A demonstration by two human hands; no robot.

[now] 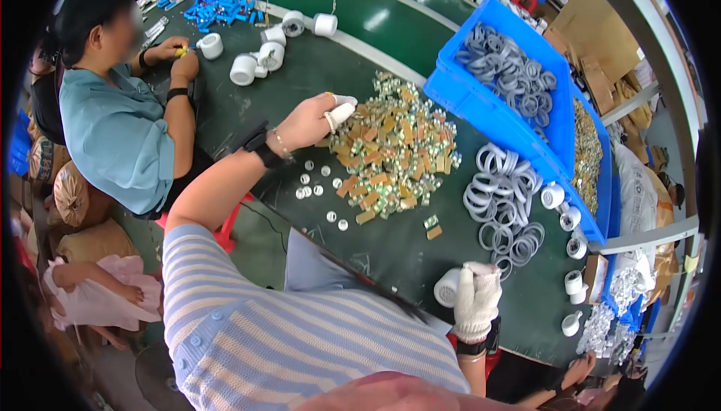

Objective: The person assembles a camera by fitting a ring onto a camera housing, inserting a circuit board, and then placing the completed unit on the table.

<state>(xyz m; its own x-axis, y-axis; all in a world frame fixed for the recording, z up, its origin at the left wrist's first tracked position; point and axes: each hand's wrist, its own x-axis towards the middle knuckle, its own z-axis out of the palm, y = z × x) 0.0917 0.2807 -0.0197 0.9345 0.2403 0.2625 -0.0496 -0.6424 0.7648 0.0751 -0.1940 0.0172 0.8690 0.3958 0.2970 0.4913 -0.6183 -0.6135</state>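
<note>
on the green table (390, 246), the brass pile (394, 148) is the landmark. left hand (312, 122) reaches to the pile's near-left edge, bare but for white cots on thumb and forefinger; those two fingers are pinched together, though whether a brass piece sits between them cannot be told. right hand (477, 298), in a white knit glove, is well below the pile at the table's near edge, closed around a white cap (448, 287) with its open end facing left. hands well apart.

left of the pile, below the left hand: scattered small silver discs (319, 186). right of the pile: heap of grey rings (507, 204), then more white caps (567, 219) along a blue bin (488, 107) holding more rings. two stray brass bits (432, 227) just below the pile.

judgement: picking goes best from the pile's loose edge, one piece per pinch, with the cap held steady and its mouth kept turned toward the incoming hand.

far beyond the pile, a co-worker (113, 126) in a teal shirt works among white spools (259, 54).
</note>
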